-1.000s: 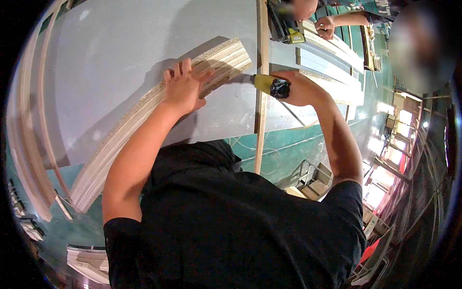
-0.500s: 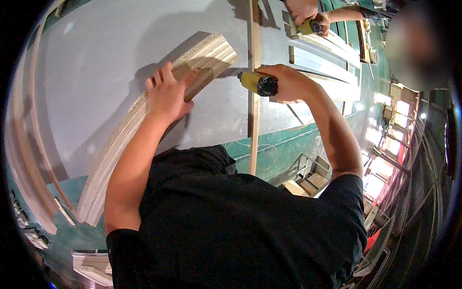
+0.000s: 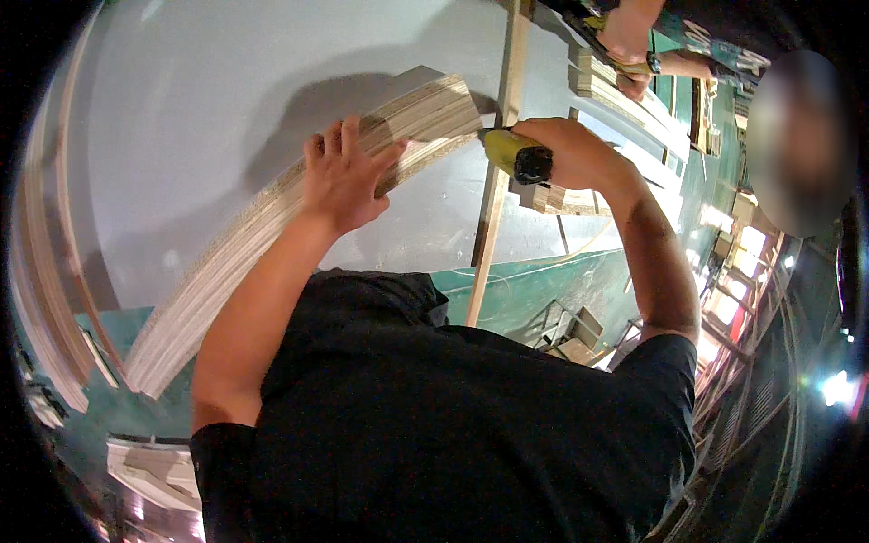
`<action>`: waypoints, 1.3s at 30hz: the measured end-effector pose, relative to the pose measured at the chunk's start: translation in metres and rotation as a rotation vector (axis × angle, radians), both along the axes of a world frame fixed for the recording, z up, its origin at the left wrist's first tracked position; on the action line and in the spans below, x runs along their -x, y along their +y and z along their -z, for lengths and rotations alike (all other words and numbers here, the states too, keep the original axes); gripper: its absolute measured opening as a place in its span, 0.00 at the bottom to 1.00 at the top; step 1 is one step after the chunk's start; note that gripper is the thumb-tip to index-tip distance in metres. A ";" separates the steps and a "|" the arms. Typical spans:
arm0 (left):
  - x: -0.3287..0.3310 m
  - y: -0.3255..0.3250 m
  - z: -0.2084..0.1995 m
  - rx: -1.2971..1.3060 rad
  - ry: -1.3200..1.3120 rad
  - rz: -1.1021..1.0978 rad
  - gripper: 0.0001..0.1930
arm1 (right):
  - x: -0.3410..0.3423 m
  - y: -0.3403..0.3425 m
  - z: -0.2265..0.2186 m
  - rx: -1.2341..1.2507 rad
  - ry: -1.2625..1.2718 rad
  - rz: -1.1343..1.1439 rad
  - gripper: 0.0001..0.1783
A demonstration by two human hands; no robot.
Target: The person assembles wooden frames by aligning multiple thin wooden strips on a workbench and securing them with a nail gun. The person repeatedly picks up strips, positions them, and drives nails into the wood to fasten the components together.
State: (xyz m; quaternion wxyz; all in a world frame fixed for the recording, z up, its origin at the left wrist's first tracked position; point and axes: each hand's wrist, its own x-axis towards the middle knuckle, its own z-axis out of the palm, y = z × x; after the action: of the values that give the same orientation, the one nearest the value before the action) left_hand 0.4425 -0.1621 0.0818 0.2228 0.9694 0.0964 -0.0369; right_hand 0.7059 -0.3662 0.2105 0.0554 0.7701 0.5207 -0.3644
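My left grip (image 3: 348,181) is spread wide across the beam (image 3: 240,240), fingers splayed toward its far edge and thumb toward the near one; it lies on the wood without wrapping round it. The beam is curved and layered. It lies over the grey desk (image 3: 199,109), its low end reaching past the near edge, above the green floor (image 3: 579,285).

My right grip (image 3: 572,156) is wrapped round the yellow tool (image 3: 514,156), black end toward me, nose pointing at the beam's upper right end. The nose is just beside that end; from here I cannot tell if they touch. Behind the tool, a narrow strip (image 3: 491,217) crosses the desk and sticks out past its edge. More wood (image 3: 572,201) lies beyond the strip, near my right grip. At upper right I see a co-worker's hand (image 3: 626,34).
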 end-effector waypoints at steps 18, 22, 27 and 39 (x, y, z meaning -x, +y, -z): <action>0.005 0.000 0.011 -0.009 -0.052 0.005 0.45 | -0.008 0.045 0.020 0.037 0.181 -0.227 0.32; 0.004 -0.001 0.009 -0.025 -0.034 -0.007 0.45 | -0.004 0.049 0.016 0.061 0.144 -0.224 0.30; 0.002 0.001 0.007 -0.021 0.013 0.021 0.45 | -0.001 0.057 0.014 0.113 0.192 -0.220 0.30; 0.002 0.003 0.006 0.026 0.021 0.026 0.42 | -0.003 0.079 0.003 0.242 0.166 -0.214 0.29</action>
State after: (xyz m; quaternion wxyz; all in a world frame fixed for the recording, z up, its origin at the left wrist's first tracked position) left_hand 0.4406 -0.1588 0.0754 0.2338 0.9671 0.0859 -0.0512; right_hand 0.7089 -0.2875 0.2078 0.1430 0.6653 0.5548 -0.4787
